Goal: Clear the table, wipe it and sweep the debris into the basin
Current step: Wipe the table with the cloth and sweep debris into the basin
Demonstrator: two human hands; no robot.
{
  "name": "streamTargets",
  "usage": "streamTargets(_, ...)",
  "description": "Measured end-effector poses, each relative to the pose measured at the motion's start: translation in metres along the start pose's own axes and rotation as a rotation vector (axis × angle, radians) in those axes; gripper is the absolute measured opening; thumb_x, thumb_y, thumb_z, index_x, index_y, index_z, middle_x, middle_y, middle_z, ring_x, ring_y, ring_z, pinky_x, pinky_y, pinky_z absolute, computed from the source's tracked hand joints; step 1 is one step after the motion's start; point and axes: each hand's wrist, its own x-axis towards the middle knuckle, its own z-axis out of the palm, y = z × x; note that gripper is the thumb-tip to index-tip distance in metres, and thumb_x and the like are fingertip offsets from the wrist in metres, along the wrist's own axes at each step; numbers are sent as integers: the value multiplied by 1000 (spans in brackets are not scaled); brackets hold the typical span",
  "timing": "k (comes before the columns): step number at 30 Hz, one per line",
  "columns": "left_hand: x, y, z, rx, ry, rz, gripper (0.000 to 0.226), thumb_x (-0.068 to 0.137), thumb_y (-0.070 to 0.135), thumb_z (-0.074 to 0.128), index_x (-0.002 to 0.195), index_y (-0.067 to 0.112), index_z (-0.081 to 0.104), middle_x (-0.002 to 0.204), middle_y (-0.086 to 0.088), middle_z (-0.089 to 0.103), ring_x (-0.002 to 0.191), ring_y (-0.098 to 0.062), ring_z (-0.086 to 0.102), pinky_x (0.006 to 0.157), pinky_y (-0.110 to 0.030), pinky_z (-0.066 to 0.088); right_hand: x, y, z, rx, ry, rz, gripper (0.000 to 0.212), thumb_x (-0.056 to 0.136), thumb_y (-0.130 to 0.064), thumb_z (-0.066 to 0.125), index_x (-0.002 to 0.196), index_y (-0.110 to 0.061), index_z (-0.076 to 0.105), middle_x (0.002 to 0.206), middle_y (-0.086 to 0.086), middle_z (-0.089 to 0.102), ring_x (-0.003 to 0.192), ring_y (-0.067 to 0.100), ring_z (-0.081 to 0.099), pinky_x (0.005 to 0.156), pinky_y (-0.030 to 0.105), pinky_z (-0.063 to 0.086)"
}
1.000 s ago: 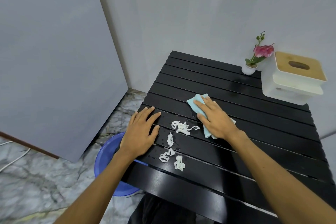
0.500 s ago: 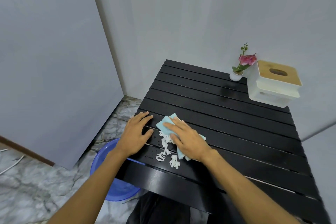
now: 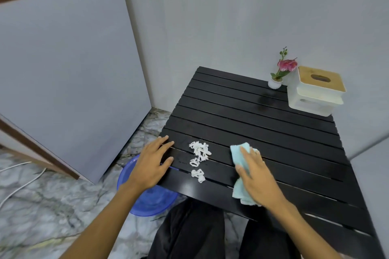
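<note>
The right hand (image 3: 255,176) lies flat, fingers spread, pressing a light blue cloth (image 3: 240,153) onto the black slatted table (image 3: 263,124); nothing is pinched, the cloth is only held down under the palm. The left hand (image 3: 151,164) rests open on the table's near left corner, holding nothing. Between the hands sits a loose cluster of white scraps (image 3: 199,156), apart from the cloth and close to the near edge. The blue basin (image 3: 147,202) stands on the floor below that left corner, partly hidden under the tabletop.

The likely trouble is a sweep aimed wrong: pushed straight at the near edge, scraps would probably drop onto the person's lap or the marble floor rather than into the basin. Small pieces could also snag or slip through the gaps between slats. The resting left hand partly blocks the corner over the basin.

The far slats are bare up to the flower pot (image 3: 274,83) and tissue box (image 3: 315,92), leaving ample room.
</note>
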Motion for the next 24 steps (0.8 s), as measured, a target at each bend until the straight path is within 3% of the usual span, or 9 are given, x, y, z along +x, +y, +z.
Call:
streamTargets(2,-5,2,3,39,0,18,58,92,53,31,140,24,44,152,3,35,143,-17,25,116,-35,18,-10,15,9,-205,-46,-57,61,95,-49,37,149,-30,16,160,-1,2,147,19,-3,117,38,7)
streamTargets(5,-7,5,3,53,10,6,56,94,52,29,142,26,42,153,5,33,143,-13,22,116,-31,15,-10,24,2,-269,-69,-116,72,85,-64,25,149,-33,11,160,-3,-5,146,15,-11,119,36,2)
streamTargets(9,-9,6,4,53,19,-2,55,94,50,29,142,26,42,153,5,34,144,-11,20,116,-30,17,-10,22,9,-250,-59,-161,73,88,-57,41,149,-29,12,160,0,-9,145,15,-16,119,34,-2)
streamTargets(12,-9,8,5,54,34,-5,54,94,49,30,141,25,43,152,5,35,144,-11,20,116,-31,19,-10,19,18,-263,-28,-149,77,85,-61,33,150,-26,11,160,5,-11,143,14,-24,118,34,-7)
streamTargets(15,-10,9,6,49,52,-13,53,94,48,31,140,25,45,152,5,36,144,-12,22,116,-35,23,-9,14,26,-274,-8,-136,78,83,-63,24,151,-26,10,160,7,-9,144,16,-23,118,34,-7)
streamTargets(24,-9,10,9,62,54,-22,53,94,48,31,141,27,43,152,6,35,144,-10,19,115,-29,17,7,-17,52,-158,100,-45,65,93,-51,27,150,-22,15,160,9,0,146,21,-12,119,36,-5)
